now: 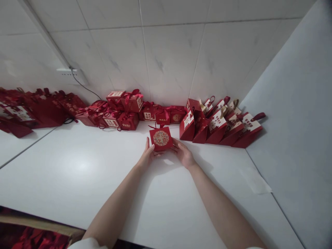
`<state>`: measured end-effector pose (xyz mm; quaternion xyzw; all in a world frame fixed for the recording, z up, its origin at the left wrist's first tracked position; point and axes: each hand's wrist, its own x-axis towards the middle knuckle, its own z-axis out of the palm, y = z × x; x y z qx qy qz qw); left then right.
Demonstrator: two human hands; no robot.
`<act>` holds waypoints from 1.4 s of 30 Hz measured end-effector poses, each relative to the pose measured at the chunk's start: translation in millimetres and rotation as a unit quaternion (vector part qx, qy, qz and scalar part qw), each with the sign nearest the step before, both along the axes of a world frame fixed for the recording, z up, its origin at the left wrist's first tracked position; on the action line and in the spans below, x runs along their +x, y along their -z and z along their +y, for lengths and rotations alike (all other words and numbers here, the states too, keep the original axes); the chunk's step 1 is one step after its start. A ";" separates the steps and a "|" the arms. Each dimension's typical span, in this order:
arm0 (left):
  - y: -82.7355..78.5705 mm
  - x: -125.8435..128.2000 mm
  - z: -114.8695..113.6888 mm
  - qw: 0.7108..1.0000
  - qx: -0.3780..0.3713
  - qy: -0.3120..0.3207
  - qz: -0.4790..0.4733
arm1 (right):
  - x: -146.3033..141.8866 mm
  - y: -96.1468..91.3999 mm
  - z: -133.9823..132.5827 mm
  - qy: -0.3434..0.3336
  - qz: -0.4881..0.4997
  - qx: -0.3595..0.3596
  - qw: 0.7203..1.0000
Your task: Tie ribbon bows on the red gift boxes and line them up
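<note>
A red gift box (161,139) with a round gold emblem and a red ribbon on its far side is held between my two hands over the white table. My left hand (147,154) grips its left side, thumb near the front corner. On the right side, my right hand (183,154) closes on the box, with fingers partly beneath it. Just behind stand more red ribbon-tied boxes (157,114). Right of the held box, several red triangular gift boxes (218,129) with white labels and ribbon loops stand in rows.
Stacked red boxes (124,112) and red gift bags (44,107) line the tiled wall (171,58) to the left. A cable (85,86) runs down from a socket (71,74). A pale panel (293,114) bounds the table (85,186) on the right. A cardboard carton (38,223) sits lower left.
</note>
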<state>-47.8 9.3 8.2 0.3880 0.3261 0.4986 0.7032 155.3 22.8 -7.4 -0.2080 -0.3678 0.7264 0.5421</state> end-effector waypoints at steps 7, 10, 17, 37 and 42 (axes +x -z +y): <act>-0.1 1.9 -1.4 0.999 0.001 0.017 0.040 | 1.5 3.0 1.5 0.014 0.041 -0.045 0.998; -1.8 -2.5 -1.0 0.996 -0.020 0.073 0.037 | 2.8 1.5 0.6 0.008 0.041 -0.045 0.998; -7.5 -10.2 -2.9 0.962 -0.134 0.238 -0.018 | -0.7 -3.2 -3.2 0.018 0.019 -0.024 0.999; -26.5 -63.4 1.5 0.947 0.072 -0.130 0.286 | -0.3 2.9 -0.9 0.037 -0.040 -0.074 0.996; -39.6 -92.0 -0.4 0.879 0.033 -0.330 0.343 | -2.6 9.3 0.9 0.074 -0.051 -0.056 0.994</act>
